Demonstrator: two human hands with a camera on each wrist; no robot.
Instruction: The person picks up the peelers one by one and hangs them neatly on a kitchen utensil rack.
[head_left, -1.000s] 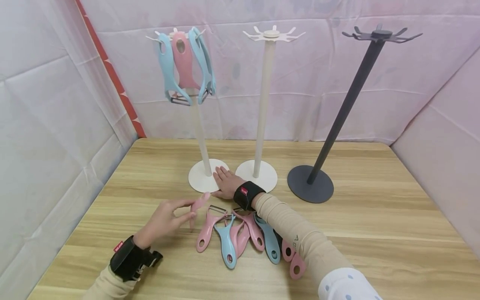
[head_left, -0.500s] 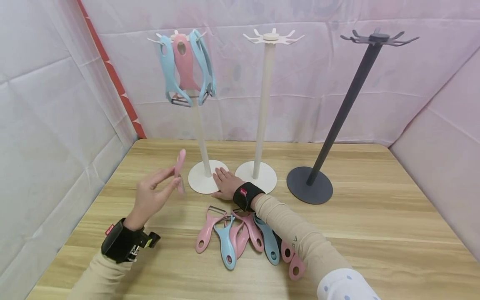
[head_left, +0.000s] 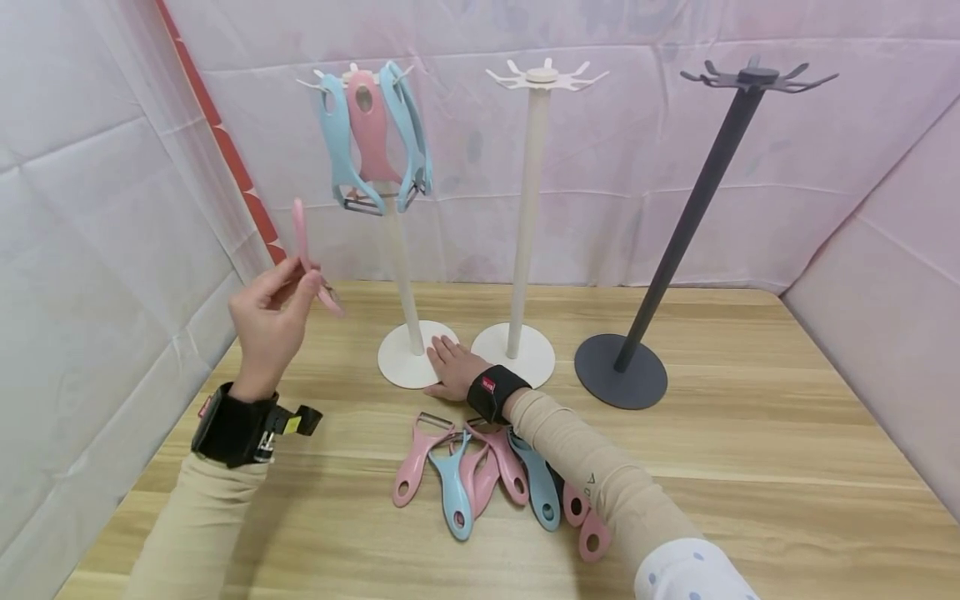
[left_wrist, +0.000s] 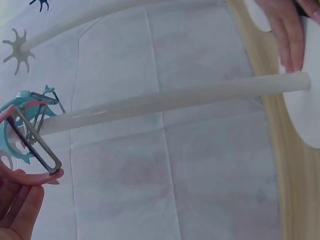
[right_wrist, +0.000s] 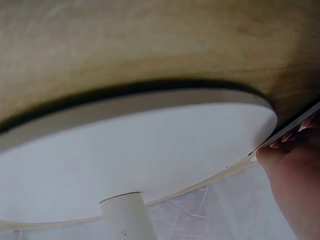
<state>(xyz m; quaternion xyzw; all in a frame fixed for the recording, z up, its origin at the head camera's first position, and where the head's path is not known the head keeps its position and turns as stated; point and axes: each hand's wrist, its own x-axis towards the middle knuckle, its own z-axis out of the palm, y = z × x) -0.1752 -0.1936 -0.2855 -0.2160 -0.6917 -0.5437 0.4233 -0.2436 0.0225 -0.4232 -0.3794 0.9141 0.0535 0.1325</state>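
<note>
My left hand [head_left: 272,321] pinches a pink peeler [head_left: 302,233] between thumb and fingers, raised left of the left white stand [head_left: 401,267]. Its handle points up and its blade end is lowest; the metal blade [left_wrist: 37,142] shows in the left wrist view. Blue peelers [head_left: 337,133] and a pink peeler [head_left: 367,125] hang from that stand's hooks. My right hand [head_left: 454,368] lies with its fingers extended on the stand's round white base [head_left: 401,367]. Several pink and blue peelers [head_left: 452,492] lie in a pile on the table, partly hidden under the right forearm.
A second white stand [head_left: 527,217] is beside the first, its hooks bare. Farther right stands a dark grey stand [head_left: 690,208], also with bare hooks. Pale cloth [head_left: 600,150] closes off the back and sides of the wooden table [head_left: 750,467].
My left hand has moved up and to the left from near the pile, carrying the pink peeler and turning its handle upward. The right hand has stayed on the base.
</note>
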